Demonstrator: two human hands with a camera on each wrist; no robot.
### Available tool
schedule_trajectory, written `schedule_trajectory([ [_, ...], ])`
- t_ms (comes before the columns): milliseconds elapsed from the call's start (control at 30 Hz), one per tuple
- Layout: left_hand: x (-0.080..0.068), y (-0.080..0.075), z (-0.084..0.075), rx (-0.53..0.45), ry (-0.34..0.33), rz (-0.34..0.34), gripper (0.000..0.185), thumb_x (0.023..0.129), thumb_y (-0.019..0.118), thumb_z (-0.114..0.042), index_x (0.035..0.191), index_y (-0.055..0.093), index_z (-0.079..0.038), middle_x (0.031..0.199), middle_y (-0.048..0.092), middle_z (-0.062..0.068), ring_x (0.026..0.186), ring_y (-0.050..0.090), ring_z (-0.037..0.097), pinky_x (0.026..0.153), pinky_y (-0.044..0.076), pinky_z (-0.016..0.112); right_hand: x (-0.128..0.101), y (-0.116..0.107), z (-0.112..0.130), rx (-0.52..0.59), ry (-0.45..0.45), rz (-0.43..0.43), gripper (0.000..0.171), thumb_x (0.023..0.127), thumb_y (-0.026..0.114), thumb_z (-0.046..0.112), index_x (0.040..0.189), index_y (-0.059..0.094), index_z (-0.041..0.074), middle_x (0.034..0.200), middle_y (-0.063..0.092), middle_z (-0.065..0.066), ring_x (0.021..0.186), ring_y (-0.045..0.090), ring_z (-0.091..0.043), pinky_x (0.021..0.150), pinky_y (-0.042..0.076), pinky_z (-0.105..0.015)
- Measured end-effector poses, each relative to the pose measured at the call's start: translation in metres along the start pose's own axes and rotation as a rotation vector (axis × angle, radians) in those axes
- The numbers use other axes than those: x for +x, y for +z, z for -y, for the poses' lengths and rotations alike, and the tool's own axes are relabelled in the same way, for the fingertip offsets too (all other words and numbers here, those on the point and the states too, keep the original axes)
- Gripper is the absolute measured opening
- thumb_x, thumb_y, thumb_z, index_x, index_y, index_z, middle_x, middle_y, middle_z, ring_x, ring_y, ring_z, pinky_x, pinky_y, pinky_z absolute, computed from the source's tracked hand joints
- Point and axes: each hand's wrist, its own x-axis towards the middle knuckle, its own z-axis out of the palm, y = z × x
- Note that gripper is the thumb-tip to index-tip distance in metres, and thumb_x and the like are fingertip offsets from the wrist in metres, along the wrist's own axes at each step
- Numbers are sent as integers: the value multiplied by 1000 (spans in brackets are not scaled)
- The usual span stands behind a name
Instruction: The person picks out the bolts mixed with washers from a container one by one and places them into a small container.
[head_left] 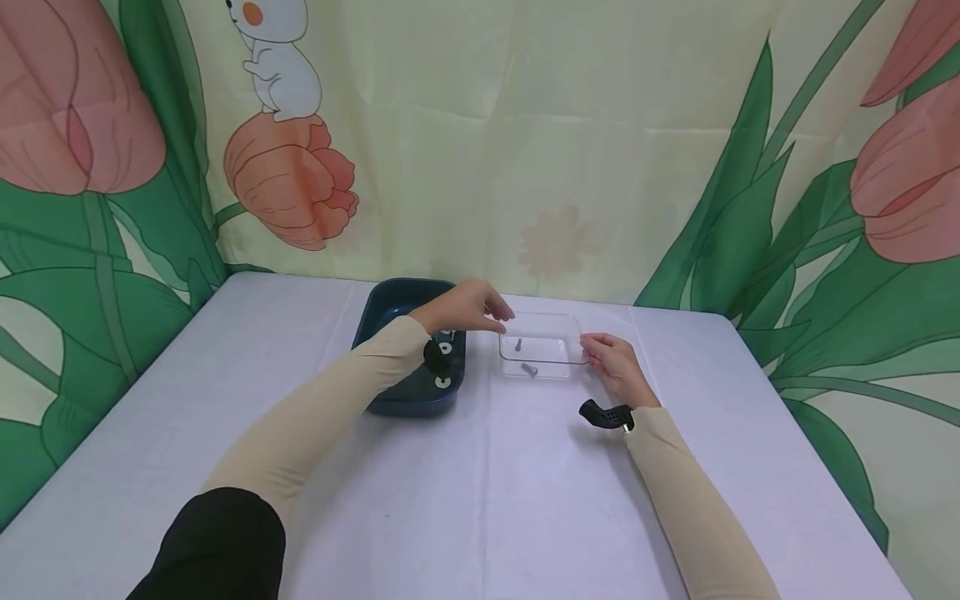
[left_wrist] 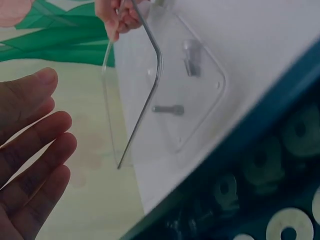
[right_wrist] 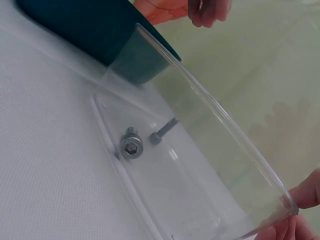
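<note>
Right hand (head_left: 613, 362): pinched the rim of one clear box (head_left: 555, 362), at its left; two bolts (right_wrist: 131, 146) lay inside. Left hand (head_left: 468, 308): fingers parted, held nothing; dark-blue tray (head_left: 412, 407) sat beneath its wrist.

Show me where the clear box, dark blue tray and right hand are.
Clear box (head_left: 555, 362): head view, on its front rim.
Dark blue tray (head_left: 411, 407): head view, on its near outer wall.
Right hand (head_left: 618, 368): head view, on its back.
</note>
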Motion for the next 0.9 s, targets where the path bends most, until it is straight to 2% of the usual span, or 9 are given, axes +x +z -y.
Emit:
schedule_trajectory([
  [167, -11, -8, 6, 17, -8, -2, 30, 83, 71, -18, 111, 70, -10, 110, 71, 7, 100, 64, 18, 92, 52, 32, 2, 0, -2, -14, 7, -6, 20, 92, 57, 11, 112, 55, 9, 87, 58, 8, 75, 53, -5, 68, 49, -11],
  [400, -28, -16, 16, 52, -1, -26, 27, 83, 71, -17, 109, 71, -9, 107, 71, 6, 96, 65, 18, 85, 54, 29, 4, 1, -3, -29, 20, -11, 26, 92, 57, 13, 117, 53, 9, 94, 56, 6, 77, 52, -5, 69, 49, -10],
  [533, -37, -19, 23, 64, -1, -41, 25, 83, 71, -15, 106, 72, -8, 102, 72, 6, 92, 67, 16, 84, 55, 29, 2, 1, -2, -21, 15, -6, 26, 92, 57, 12, 117, 53, 7, 91, 57, 7, 76, 52, -5, 68, 48, -11],
  [700, -46, -17, 34, 111, -19, -33, 22, 82, 71, -11, 103, 73, -7, 97, 73, 6, 88, 66, 15, 83, 55, 31, -4, 3, 1, -23, 4, -3, 21, 92, 57, 9, 112, 54, 7, 79, 58, 10, 73, 53, -3, 65, 47, -11],
  [900, -49, -8, 54, 120, -57, -2, 23, 82, 69, -6, 105, 71, -3, 104, 72, 10, 93, 68, 19, 83, 56, 32, -6, 4, 6, -29, 30, -15, 21, 92, 57, 11, 112, 54, 9, 86, 57, 7, 77, 52, -4, 69, 48, -12],
])
